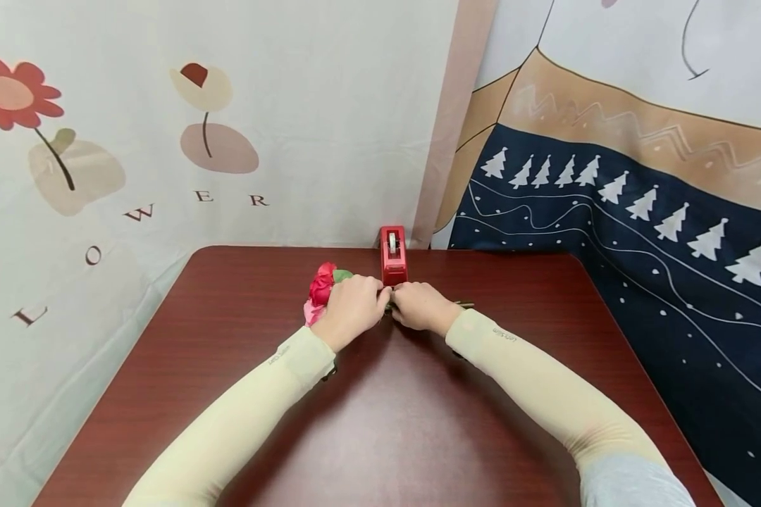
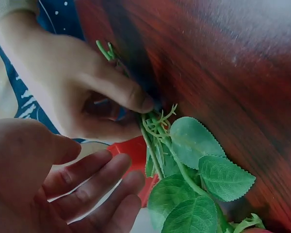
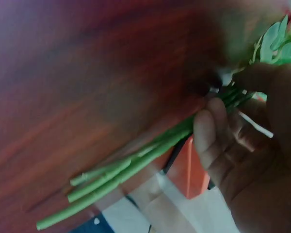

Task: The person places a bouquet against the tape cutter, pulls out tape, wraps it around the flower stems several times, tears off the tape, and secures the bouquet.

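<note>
A small bunch of artificial flowers lies low over the table, with red and pink blooms (image 1: 320,285) at the left and green leaves (image 2: 186,143) behind them. Its bare green stems (image 3: 116,177) run out to the right. My right hand (image 1: 423,305) pinches the stems between thumb and fingers, just below the leaves; a small shiny bit shows by its fingertips in the right wrist view. My left hand (image 2: 82,189) is beside it with fingers apart and loosely bent, nothing between them. From the head view, the left hand (image 1: 355,306) covers part of the bunch.
A red tape dispenser (image 1: 393,253) holding a roll of tape stands right behind the hands, near the back edge of the dark red wooden table (image 1: 380,422). Printed cloths hang behind, a pale flower cloth (image 1: 330,127) and a navy one with white trees (image 1: 609,218).
</note>
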### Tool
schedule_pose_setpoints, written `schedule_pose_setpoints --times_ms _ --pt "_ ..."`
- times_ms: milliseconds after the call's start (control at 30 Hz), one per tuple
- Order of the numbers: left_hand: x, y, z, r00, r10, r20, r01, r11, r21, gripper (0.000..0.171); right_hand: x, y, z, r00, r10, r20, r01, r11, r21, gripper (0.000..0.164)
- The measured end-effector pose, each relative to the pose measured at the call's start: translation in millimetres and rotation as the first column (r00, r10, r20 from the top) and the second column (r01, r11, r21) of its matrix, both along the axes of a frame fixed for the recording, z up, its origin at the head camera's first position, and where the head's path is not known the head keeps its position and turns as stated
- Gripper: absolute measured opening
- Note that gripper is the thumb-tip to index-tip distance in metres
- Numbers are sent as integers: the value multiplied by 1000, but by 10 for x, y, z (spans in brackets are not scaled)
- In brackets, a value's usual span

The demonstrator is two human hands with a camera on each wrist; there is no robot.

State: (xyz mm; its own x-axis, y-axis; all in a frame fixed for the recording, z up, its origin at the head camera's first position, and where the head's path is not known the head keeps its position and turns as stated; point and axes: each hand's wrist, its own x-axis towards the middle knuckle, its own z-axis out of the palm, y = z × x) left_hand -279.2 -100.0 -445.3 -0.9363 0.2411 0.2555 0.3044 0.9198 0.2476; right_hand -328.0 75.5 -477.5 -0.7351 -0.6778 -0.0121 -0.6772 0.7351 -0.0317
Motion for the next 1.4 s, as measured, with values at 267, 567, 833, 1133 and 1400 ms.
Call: schedule_pose_setpoints --times_ms 267,567,833,1133,1400 --pt "-129 29 -18 999 23 43 -23 1000 -1 30 60 -61 -43 995 -59 -74 52 995 -88 15" --pt "-274 12 28 999 35 33 -34 999 -25 27 99 -6 143 993 -111 37 113 992 -62 9" --pt "-399 20 83 997 -13 78 14 1000 -15 17 -129 23 481 947 -287 144 314 922 -227 22" --pt "-566 109 51 988 11 154 -7 1000 -27 19 -467 -24 477 867 -402 296 483 825 -293 34" --pt "-644 119 6 986 15 164 -14 1000 -6 19 -602 -113 405 803 -450 390 572 765 -295 50"
